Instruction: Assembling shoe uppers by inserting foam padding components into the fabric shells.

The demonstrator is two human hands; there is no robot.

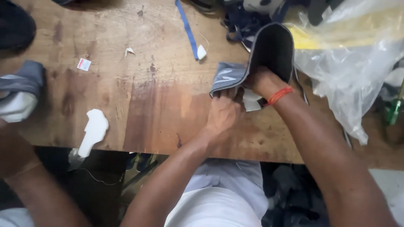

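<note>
Spreading across most of the view, a worn wooden table (139,96), stained and scuffed, with a heap of clear plastic bags (357,63) crowding its right end and dark blue straps (246,21) bunching along the far edge. Lying on the table right of centre, a grey fabric piece (252,63), probably a shoe upper, curling up into a dark-lined arch at the far side and folding flat toward the near side, where pale stripes are showing. Bending this freely, so looking soft, light and floppy rather than stiff; likely holding no shape alone, and best gripped at the stitched edges or the fold, not the slack middle. Reaching in from the right, the right hand (263,82), an orange band (280,95) at the wrist, pressing into the base of the arch, fingers tucked behind fabric, so spread or closed not possible to tell. Coming up from below, the left hand (223,113), fingertips pressed together and pinching the near edge of the folded flap. Sitting at the left rim, another person's arm (17,155) beside a grey-and-white bundle (19,90). Resting near the front edge, a white foam scrap (93,130); farther back, a blue strip (188,29) and a small label (83,64)
</note>
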